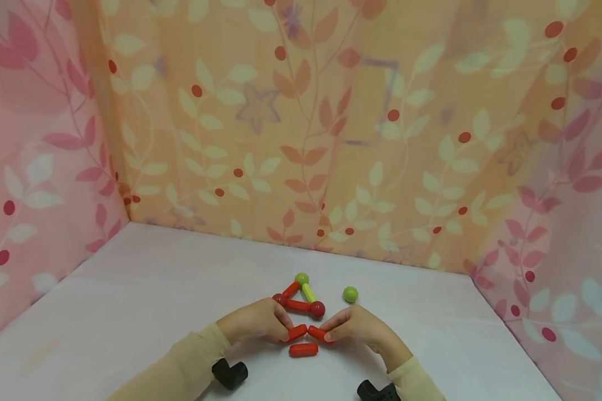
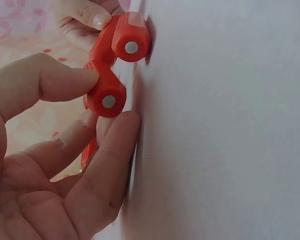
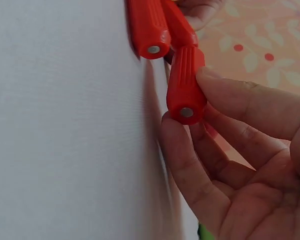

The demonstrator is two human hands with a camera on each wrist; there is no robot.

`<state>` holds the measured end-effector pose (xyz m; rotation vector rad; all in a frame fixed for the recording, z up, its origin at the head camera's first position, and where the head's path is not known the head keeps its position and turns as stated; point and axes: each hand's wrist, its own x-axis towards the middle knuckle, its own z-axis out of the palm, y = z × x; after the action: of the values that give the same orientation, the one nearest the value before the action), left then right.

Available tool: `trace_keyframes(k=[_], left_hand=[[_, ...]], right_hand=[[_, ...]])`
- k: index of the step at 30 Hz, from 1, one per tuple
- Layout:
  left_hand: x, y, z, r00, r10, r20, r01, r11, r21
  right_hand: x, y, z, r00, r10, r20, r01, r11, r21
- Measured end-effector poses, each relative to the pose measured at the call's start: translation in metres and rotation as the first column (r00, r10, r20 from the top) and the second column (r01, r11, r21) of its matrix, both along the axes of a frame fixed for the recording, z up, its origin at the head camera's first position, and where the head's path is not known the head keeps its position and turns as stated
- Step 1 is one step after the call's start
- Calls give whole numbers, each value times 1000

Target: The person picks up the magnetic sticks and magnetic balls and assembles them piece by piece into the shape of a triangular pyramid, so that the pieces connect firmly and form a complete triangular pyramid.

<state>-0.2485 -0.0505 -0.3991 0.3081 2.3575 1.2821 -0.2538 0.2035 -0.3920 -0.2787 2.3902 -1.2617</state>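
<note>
In the head view my left hand (image 1: 263,320) pinches a red magnetic rod (image 1: 297,333) between thumb and fingers. My right hand (image 1: 353,327) pinches a second red rod (image 1: 317,333) in the same way. The inner ends of these two rods meet in a shallow angle pointing away from me. Just in front of them a third red rod (image 1: 303,350) lies on the table. A round silver magnet shows in the end of the left-hand rod (image 2: 108,101) in the left wrist view, and in the end of the right-hand rod (image 3: 187,111) in the right wrist view.
Behind the hands lies a triangle of two red rods and a yellow-green rod (image 1: 308,293), with red balls (image 1: 318,309) and a green ball (image 1: 301,278) at its corners. A loose green ball (image 1: 350,294) sits to its right. Patterned cloth (image 1: 301,139) walls the white table (image 1: 155,278).
</note>
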Motion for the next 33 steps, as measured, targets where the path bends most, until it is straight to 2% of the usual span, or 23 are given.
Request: trace_keyframes(k=[10,13,20,25,33], left_hand=[[-2,7,3,996,43,74,-53,987,149],[-3,7,7,996,54,74,-65,984,168],[-8,2,17,995,90,42,-95,984,148],[-12,-3,18,995,96,4,-95,986,140],[-14,-11,17,990,138,-19,-133,980,148]], right_hand=[[3,3,12,999,-4,36,8,995,-100],[2,3,12,999,-14,39,19,992,-124],[1,4,9,998,-35,60,46,981,-189],[0,4,8,997,-60,56,71,970,-232],[0,1,6,995,-96,38,103,948,-301]])
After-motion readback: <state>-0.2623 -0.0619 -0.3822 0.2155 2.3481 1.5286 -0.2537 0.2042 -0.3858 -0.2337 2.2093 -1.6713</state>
